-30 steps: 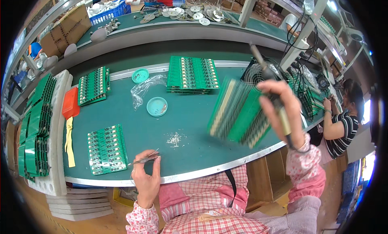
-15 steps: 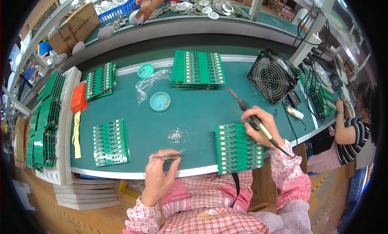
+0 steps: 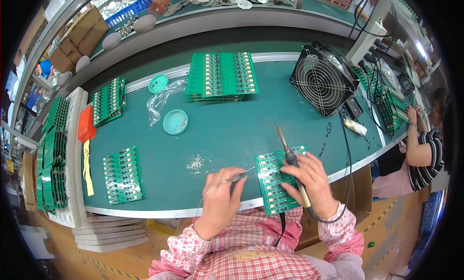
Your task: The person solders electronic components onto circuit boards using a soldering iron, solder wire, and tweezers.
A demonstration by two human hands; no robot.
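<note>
My right hand [image 3: 311, 181] grips a soldering iron [image 3: 291, 159], its bare tip angled up and away from me. The iron and fingers hang over a green circuit board panel [image 3: 267, 176], which lies at the table's near edge and is partly covered by the hand. To the left, my left hand [image 3: 220, 198] is closed on tweezers [image 3: 237, 177] and a thin solder wire [image 3: 249, 170]. The wire's end points toward the panel's left edge; whether it touches, I cannot tell. A scatter of tiny pale parts [image 3: 195, 163] lies just beyond my left hand.
Stacked green panels [image 3: 222, 77] stand at the back; another panel [image 3: 123, 176] lies left. Two teal dishes [image 3: 175, 122] [image 3: 158, 83] sit near crumpled plastic [image 3: 162, 103]. A black fan [image 3: 323, 82] stands back right, cables beside it. A co-worker [image 3: 420, 147] sits at right.
My left hand has moved right and the wire's end now reaches near the panel. The iron has come down and left over the panel, its tip pointing less to the left. The view has shifted slightly.
</note>
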